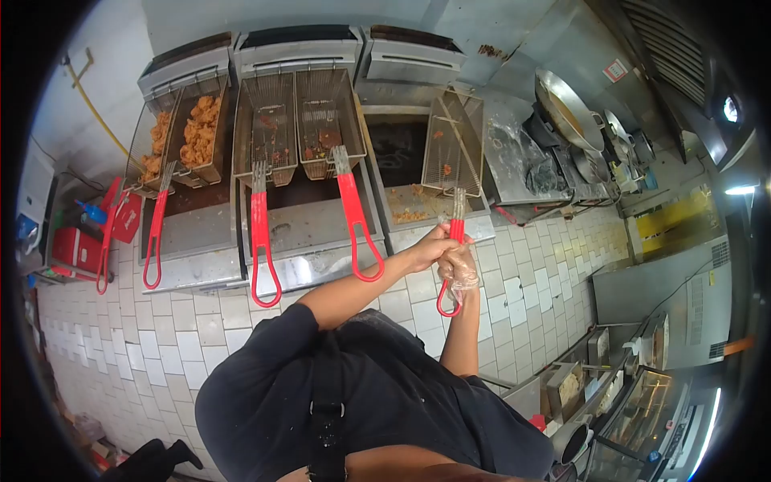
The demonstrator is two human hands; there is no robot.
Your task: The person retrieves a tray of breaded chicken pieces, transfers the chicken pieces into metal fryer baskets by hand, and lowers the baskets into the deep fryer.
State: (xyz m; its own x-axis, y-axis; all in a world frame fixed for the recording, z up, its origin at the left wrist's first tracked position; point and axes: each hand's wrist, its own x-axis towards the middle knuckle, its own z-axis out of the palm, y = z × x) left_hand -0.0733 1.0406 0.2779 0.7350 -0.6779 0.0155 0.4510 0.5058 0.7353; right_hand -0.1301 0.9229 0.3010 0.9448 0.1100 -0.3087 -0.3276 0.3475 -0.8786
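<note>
The left hand [432,244] and gloved right hand [460,270] are grasping the handle [457,230] of the basket [448,153]. The basket is appearing over the right side of the rightmost fryer [405,234]. Keeping both grips firm and the basket level is probably limiting drips. A wall label [615,71] is carrying print too small to read.

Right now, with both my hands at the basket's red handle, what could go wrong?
The basket is close to the dark oil; if it drops, oil might splash your bare arms. The thin plastic glove on your right hand could slip on the red handle.
</note>
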